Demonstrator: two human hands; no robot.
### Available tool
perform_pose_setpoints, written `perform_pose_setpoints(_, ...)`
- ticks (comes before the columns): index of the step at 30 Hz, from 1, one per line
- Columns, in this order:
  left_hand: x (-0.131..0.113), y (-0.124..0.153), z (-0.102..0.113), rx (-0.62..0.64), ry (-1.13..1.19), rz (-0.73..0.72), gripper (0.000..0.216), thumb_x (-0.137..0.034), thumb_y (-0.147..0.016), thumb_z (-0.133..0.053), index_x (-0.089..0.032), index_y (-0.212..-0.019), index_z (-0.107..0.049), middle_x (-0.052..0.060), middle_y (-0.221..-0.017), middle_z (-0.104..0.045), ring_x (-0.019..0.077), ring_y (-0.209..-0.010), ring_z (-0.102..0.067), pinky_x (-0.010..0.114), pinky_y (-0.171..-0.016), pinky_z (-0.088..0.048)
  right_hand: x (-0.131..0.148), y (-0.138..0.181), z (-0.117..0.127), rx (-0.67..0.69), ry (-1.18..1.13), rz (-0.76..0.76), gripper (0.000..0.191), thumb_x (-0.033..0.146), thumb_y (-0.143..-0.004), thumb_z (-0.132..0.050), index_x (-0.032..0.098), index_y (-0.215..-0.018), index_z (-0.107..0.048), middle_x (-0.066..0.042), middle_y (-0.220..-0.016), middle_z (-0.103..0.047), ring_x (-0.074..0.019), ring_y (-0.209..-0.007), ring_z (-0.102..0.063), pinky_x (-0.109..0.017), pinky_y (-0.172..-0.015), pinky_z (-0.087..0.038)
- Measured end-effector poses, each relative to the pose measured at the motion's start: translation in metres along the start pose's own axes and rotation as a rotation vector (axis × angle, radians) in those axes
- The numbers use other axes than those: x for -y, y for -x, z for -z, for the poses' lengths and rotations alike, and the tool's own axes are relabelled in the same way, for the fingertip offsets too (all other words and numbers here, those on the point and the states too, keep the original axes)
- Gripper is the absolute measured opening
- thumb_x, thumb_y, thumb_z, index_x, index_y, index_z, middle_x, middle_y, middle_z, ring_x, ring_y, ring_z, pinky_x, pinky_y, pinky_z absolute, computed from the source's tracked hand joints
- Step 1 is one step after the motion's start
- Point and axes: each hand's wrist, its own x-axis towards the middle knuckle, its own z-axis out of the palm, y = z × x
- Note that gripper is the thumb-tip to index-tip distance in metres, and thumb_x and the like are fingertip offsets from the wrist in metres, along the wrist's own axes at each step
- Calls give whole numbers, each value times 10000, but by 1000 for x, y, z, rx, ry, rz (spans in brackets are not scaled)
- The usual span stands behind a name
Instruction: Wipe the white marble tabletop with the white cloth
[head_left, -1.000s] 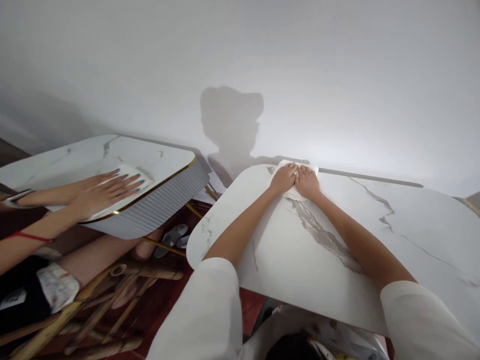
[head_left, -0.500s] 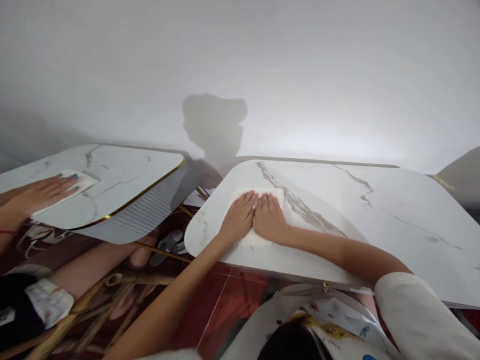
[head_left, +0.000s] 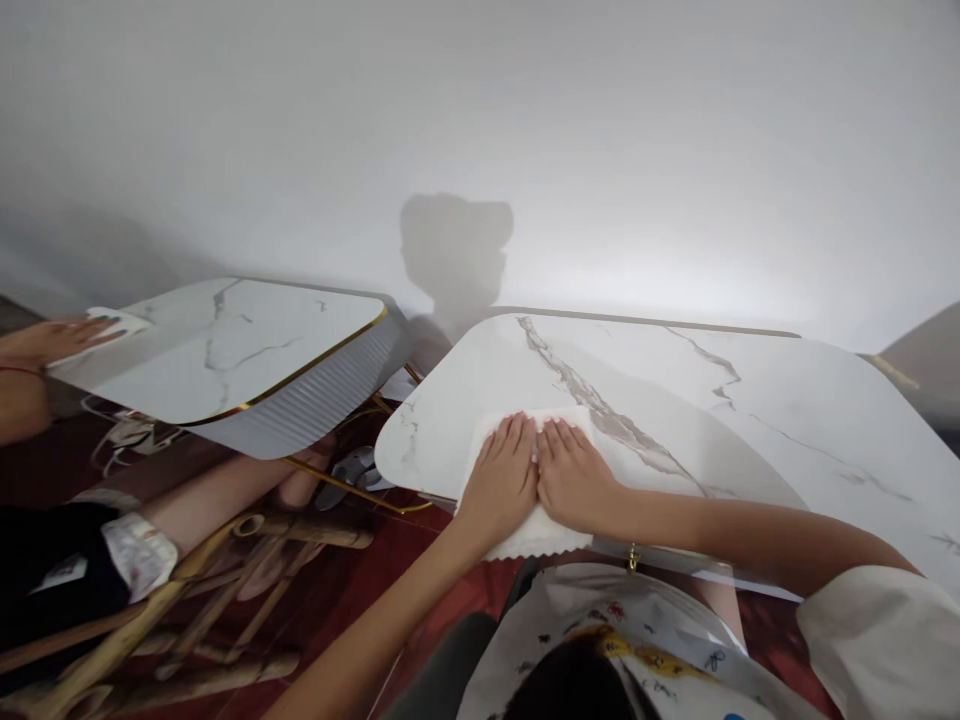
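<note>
My left hand (head_left: 506, 474) and my right hand (head_left: 576, 476) lie flat, side by side, pressing a white cloth (head_left: 525, 536) onto a white marble-patterned table (head_left: 750, 420). The cloth sits at the table's near edge, and its lower end hangs a little past the rim. Fingers of both hands point away from me and touch along the thumbs.
A second marble-topped table with a gold rim (head_left: 247, 350) stands to the left. There another person's hand (head_left: 52, 338) presses a white cloth (head_left: 120, 320). That person's legs and a bamboo chair frame (head_left: 187, 610) fill the lower left. A white wall runs behind both tables.
My two hands have dragged the cloth from the table's far edge back to its near edge. The other person's hand and cloth have slid left across the second table.
</note>
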Motion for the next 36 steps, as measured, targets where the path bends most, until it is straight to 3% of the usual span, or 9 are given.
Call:
perform_pose_setpoints(3, -13, -28, -10, 13, 38, -36, 562, -272, -881, -308, -155, -1430, -329, 141, -1479, -361, 288, -1391, -274, 496, -1100, -281, -22, -4, 6, 63, 14, -89, 551, 156, -861, -380, -72, -1362, -410, -270, -1416, -389, -333, -1340, -345, -464, -1112, -251)
perform_pose_setpoints(7, -11, -83, -19, 37, 82, -87, 520, -280, -893, -326, -124, -1385, -388, 153, -1465, -380, 288, -1379, -298, 483, -1107, -279, -52, -33, 8, 128, 45, -227, 547, 93, -862, -330, -71, -1382, -374, -262, -1417, -398, -336, -1344, -332, -463, -1101, -239)
perform_pose_setpoints(14, 22, -184, -36, -28, 127, -150, 440, -231, -911, -312, -155, -1315, -469, 112, -1410, -463, 235, -1348, -363, 433, -1129, -276, -110, -104, -13, -82, 84, -287, 481, 146, -919, -320, -55, -1341, -431, -255, -1375, -456, -306, -1301, -375, -415, -1085, -218)
perform_pose_setpoints(20, 53, -247, -55, -90, 114, -155, 418, -214, -923, -286, -146, -1272, -505, 110, -1359, -515, 224, -1317, -402, 424, -1117, -296, -153, -160, -23, -122, 52, -290, 409, 149, -924, -352, 4, -1276, -502, -216, -1300, -527, -263, -1231, -433, -371, -1064, -243)
perform_pose_setpoints(23, 58, -269, -65, -108, 91, -150, 407, -201, -914, -299, -116, -1251, -509, 134, -1352, -512, 225, -1310, -406, 416, -1117, -282, -171, -178, -24, -134, 37, -296, 394, 147, -928, -343, 35, -1262, -522, -170, -1264, -565, -244, -1213, -447, -340, -1055, -254)
perform_pose_setpoints(27, 47, -289, -74, -118, 91, -131, 370, -182, -901, -331, -99, -1205, -526, 168, -1319, -527, 244, -1287, -428, 437, -1091, -296, -195, -182, -20, -124, 22, -313, 367, 146, -921, -359, 88, -1225, -558, -124, -1216, -603, -224, -1163, -484, -316, -1017, -297)
perform_pose_setpoints(32, 18, -301, -81, -112, 47, -173, 354, -189, -907, -342, -129, -1207, -520, 145, -1314, -538, 236, -1261, -452, 420, -1069, -317, -215, -164, -13, -123, 39, -361, 372, 148, -926, -334, 75, -1207, -565, -150, -1211, -600, -253, -1150, -489, -352, -996, -305)
perform_pose_setpoints(36, -4, -299, -83, -71, 41, -255, 379, -194, -917, -325, -108, -1239, -506, 160, -1351, -505, 242, -1284, -431, 400, -1080, -307, -213, -138, -8, -122, 75, -482, 433, 180, -947, -289, 72, -1314, -492, -153, -1356, -507, -264, -1283, -380, -380, -1048, -236)
